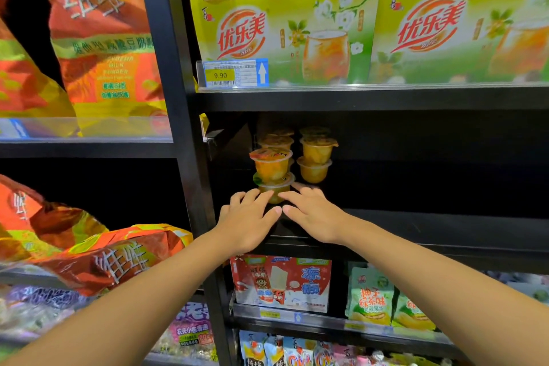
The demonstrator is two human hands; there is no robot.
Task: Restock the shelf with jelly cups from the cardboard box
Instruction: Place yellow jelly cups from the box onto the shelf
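Note:
Orange jelly cups stand in stacks on the dark middle shelf [416,223]. The front stack [271,168] has two cups, one on the other, and a second stack [316,157] stands behind it to the right. More cups sit further back in shadow. My left hand [248,221] and my right hand [312,217] reach in side by side, fingers straight, fingertips at the base of the front stack's lower cup [276,187]. Neither hand holds anything. The cardboard box is out of view.
Green boxed drink packs [282,36] fill the shelf above, with a 9.90 price tag [234,73]. A black upright post [172,68] bounds the bay on the left, with orange snack bags [104,38] beyond it. Packaged sweets [282,282] sit on the shelf below. The middle shelf is dark and bare to the right.

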